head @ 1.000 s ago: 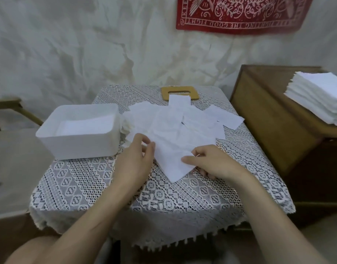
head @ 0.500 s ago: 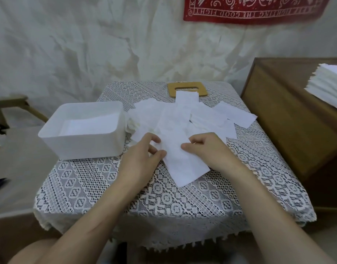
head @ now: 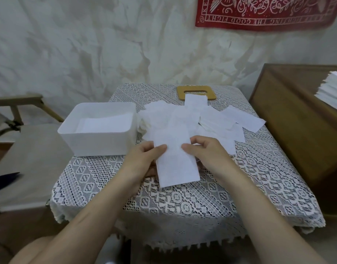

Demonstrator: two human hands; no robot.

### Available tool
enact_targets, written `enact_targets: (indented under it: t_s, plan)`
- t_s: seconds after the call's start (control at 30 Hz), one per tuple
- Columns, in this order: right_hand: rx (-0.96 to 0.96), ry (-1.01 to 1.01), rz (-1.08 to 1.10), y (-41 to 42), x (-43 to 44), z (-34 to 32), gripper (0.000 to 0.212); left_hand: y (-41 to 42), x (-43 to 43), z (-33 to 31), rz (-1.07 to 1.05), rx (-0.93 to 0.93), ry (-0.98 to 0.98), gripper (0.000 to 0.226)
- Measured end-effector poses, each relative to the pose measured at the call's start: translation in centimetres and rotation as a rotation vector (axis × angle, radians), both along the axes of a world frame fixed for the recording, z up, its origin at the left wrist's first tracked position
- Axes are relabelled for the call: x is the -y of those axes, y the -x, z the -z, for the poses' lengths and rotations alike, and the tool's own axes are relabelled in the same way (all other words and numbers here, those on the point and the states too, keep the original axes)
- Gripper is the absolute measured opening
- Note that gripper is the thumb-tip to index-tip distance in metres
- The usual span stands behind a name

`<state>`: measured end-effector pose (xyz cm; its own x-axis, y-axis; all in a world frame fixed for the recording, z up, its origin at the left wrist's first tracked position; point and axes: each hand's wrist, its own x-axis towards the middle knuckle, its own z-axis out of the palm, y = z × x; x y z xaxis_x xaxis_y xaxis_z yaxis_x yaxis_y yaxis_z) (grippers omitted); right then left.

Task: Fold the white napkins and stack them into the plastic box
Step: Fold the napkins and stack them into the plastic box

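Your desk (head: 182, 202) sits dead centre in front of you. The plastic box (head: 99, 141) is on its left part, with folded napkins (head: 104, 123) lying flat inside. The loose napkins (head: 211, 121) are spread just right of the box, mid to far desk, overlapping each other. A flat frame (head: 181, 92) lies at the far edge behind them, with one sheet lapping its near side. The single napkin (head: 176, 161) lies nearest you, on the spread's near edge, with your left hand (head: 142, 159) gripping its left side and your right hand (head: 207, 153) its right. The cabinet (head: 297, 115) is right of the desk, with a napkin stack (head: 333, 92) on top. The chair (head: 30, 159) is left of the desk. The wall hanging (head: 268, 12) is far right, above.
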<state>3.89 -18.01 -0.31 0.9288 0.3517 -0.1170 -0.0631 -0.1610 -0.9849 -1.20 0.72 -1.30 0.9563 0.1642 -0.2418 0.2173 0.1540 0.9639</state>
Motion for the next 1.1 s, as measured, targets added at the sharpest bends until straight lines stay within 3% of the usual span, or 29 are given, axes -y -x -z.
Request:
enact_targets:
  t_s: [0.27,0.53,0.8,0.93,1.1]
  plan:
    - [0.081,0.213,-0.005,-0.5,-1.3,0.7,0.015,0.4,-2.3,0.6,-0.037,0.021,-0.219,0.013]
    - [0.14,0.327,-0.001,-1.1,-2.7,1.4,0.017,0.8,-4.1,0.8,-0.035,0.001,-0.302,0.012]
    - [0.323,0.682,0.236,-3.3,-1.4,1.3,0.008,1.3,-4.7,1.0,-0.031,0.028,-0.376,0.015]
    - [0.381,0.856,0.258,-4.4,-1.0,1.5,0.033,0.6,-4.7,1.5,-0.008,0.046,-0.435,0.016]
    - [0.424,0.881,0.266,-5.4,-1.7,1.9,0.035,0.1,-4.1,1.3,0.001,0.079,-0.515,0.019]
